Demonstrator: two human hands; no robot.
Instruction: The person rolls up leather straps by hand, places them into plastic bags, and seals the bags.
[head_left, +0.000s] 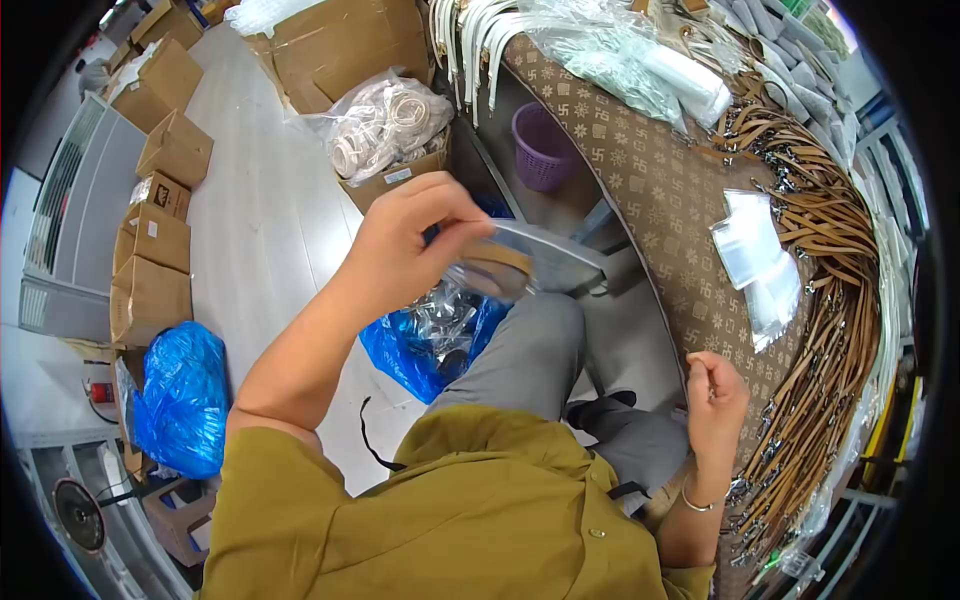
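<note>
Curving from 12 round to 5 o'clock (12 being the top of the view), the patterned table [650, 215] takes up the most room, and its near edge is the likeliest thing to catch a swinging bag. A large cardboard box [345, 55] stands at 11 o'clock. Heaped brown straps [830, 225] with metal clips line the table's far side from 2 to 4 o'clock. Close to centre, the person's grey knee [545, 335] leaves little room beneath the work. At 8 o'clock from centre, a blue sack [390, 355] holds glossy clear packets [440, 318]. A purple basket [543, 150] sits below the table's edge at 1 o'clock, and clear sleeves [750, 240] lie overlapped on the cloth at 3.

Of the 2 hands, the left hand [405, 228], at 11 o'clock, pinches 1 end of a clear bag [565, 248]; the right hand [718, 395], at 4, has thumb and fingertips drawn together, though whether anything thin lies between them I cannot tell. The bag stretches from the pinch toward 2 o'clock, above the knee. Best keep that pinch firm, hold the bag level and slow its swing, so the blurred brown loop [500, 257], seemingly inside, stays put.
</note>
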